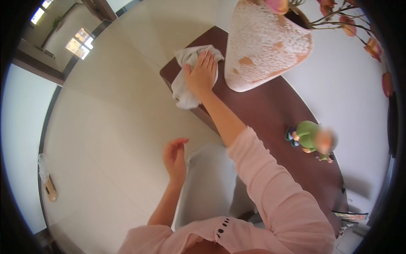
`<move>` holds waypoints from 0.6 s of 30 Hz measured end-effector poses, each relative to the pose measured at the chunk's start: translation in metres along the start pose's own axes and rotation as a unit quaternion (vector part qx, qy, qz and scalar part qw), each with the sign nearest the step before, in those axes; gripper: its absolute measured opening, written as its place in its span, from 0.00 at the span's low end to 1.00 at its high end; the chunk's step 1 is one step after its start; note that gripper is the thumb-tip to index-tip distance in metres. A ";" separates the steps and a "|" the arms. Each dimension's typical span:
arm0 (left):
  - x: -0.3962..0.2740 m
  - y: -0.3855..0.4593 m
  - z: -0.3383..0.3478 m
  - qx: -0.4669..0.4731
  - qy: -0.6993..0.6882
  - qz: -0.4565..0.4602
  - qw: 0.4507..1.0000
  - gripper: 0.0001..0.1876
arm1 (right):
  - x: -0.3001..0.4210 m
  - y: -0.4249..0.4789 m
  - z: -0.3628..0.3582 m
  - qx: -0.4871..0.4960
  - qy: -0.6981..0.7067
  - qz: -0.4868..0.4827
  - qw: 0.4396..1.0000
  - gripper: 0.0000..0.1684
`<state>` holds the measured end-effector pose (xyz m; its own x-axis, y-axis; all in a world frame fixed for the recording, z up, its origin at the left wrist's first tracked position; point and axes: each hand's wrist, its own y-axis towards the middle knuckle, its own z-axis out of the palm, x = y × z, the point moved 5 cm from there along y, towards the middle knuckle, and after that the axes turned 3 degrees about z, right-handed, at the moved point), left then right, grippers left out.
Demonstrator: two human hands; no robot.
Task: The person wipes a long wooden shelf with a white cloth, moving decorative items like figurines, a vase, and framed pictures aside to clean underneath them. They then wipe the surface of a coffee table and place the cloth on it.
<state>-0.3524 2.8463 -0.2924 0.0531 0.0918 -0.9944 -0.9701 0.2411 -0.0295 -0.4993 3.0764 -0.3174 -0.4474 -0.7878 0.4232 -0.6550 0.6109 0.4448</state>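
Observation:
My right hand [203, 73] lies palm down, fingers stretched out, on a crumpled white cloth [187, 90] and holds it against a dark reddish-brown wooden cabinet top [263, 111]. Part of the cloth hangs over the cabinet's front edge. Just right of that hand stands a large vase [263, 47] with a rough white and orange-brown surface. My left hand [175, 157] is in the air over the floor, apart from the cabinet, with nothing in it and its fingers loosely bent.
A green-clothed figurine [307, 135] stands farther along the cabinet top. Dried flower stems [336, 23] reach out of the vase towards the white wall [342, 82]. Pale floor tiles [104, 127] spread to the left. By the far-left skirting lies a cardboard item [50, 189] with clear plastic.

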 end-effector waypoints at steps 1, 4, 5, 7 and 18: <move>-0.001 -0.006 -0.003 -0.002 0.005 0.009 1.000 0.08 | 0.002 0.020 0.009 -0.005 0.019 0.024 1.000 0.43; -0.012 -0.009 -0.019 -0.027 0.022 0.034 0.999 0.08 | 0.051 0.036 0.043 0.150 0.003 -0.142 0.978 0.37; -0.016 -0.009 -0.019 -0.027 0.021 0.041 0.999 0.08 | 0.058 0.033 0.048 0.201 -0.003 -0.209 0.957 0.36; -0.027 0.003 -0.012 -0.035 0.034 0.075 0.996 0.08 | 0.054 0.008 0.045 0.124 0.017 -0.249 0.960 0.32; -0.112 0.002 0.171 0.248 -0.085 0.360 0.895 0.08 | -0.138 -0.213 -0.218 0.228 -0.076 -0.077 0.968 0.37</move>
<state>-0.3201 3.0020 -0.1634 -0.4675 0.5310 -0.7067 -0.5454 0.4559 0.7034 -0.1657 3.0719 -0.2984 -0.3845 -0.8907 0.2426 -0.9061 0.4144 0.0852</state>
